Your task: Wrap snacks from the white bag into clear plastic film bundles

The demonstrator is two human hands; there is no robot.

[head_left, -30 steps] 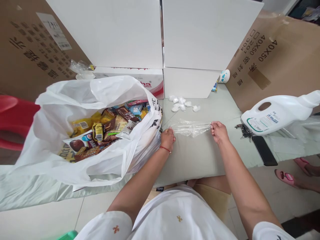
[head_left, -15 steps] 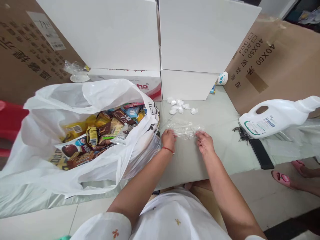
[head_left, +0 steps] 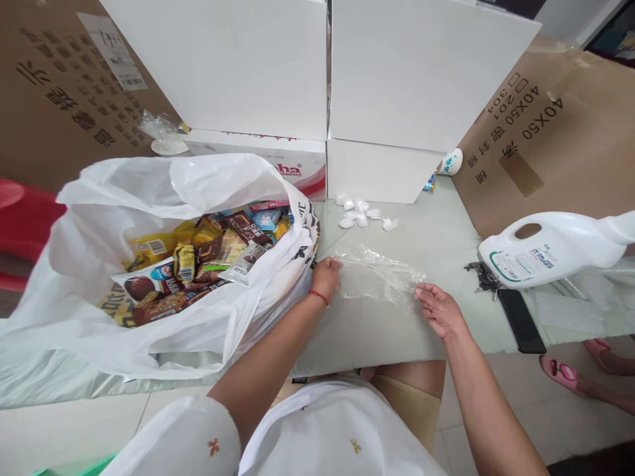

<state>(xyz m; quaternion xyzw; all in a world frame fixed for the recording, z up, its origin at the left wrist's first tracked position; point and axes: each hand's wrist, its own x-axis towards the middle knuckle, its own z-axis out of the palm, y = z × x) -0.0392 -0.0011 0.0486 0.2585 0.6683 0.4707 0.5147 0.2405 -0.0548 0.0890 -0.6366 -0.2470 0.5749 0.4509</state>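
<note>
A clear plastic bag (head_left: 380,274) is stretched flat between my two hands, just above the pale green table cover. My left hand (head_left: 326,277) pinches its left edge, close to the white shopping bag. At the opposite edge, my right hand (head_left: 439,307) pinches the plastic between thumb and fingertips. Several small white crumpled bundles (head_left: 361,213) lie beyond the clear bag. To the left stands the open white shopping bag (head_left: 198,178), holding many wrapped snacks (head_left: 198,261).
White boxes (head_left: 258,73) stand along the back, with cardboard (head_left: 570,132) at the right. A white jug (head_left: 546,248), keys (head_left: 481,276) and a black phone (head_left: 520,320) lie on the right. Another person's feet in pink slippers (head_left: 560,371) are below.
My right hand has moved right and slightly down, farther from my left. The clear plastic is spread wider. My left hand has shifted slightly left, and the camera view has moved a little.
</note>
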